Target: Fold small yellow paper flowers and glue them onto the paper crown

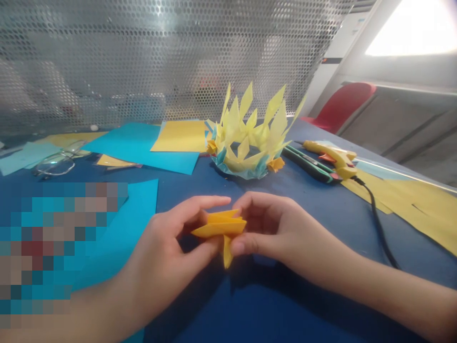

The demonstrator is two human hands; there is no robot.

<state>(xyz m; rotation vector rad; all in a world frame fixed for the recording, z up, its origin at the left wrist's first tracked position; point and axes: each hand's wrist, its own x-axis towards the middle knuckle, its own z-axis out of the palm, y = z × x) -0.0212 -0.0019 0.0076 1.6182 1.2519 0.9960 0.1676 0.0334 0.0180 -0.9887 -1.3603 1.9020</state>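
Between both hands, above the blue table, is a folded yellow-orange paper piece (223, 226) with layered flaps and a point hanging down. My left hand (171, 238) pinches it from the left, thumb below and index finger stretched over the top. On the other side my right hand (274, 221) grips it with thumb and bent fingers; some fingertips are hidden behind the paper. Beyond the hands stands a paper crown (250, 138) with pale yellow spikes, a light blue folded base and small orange paper flowers (276, 165).
Right of the crown lie a yellow glue gun (330, 157) with a black cord (374, 214) and a green-black cutter (307, 163). Yellow paper (414, 200) covers the right edge. Blue sheets (124, 143), a yellow sheet (180, 136) and glasses (55, 164) lie left. A perforated metal panel (160, 62) stands behind.
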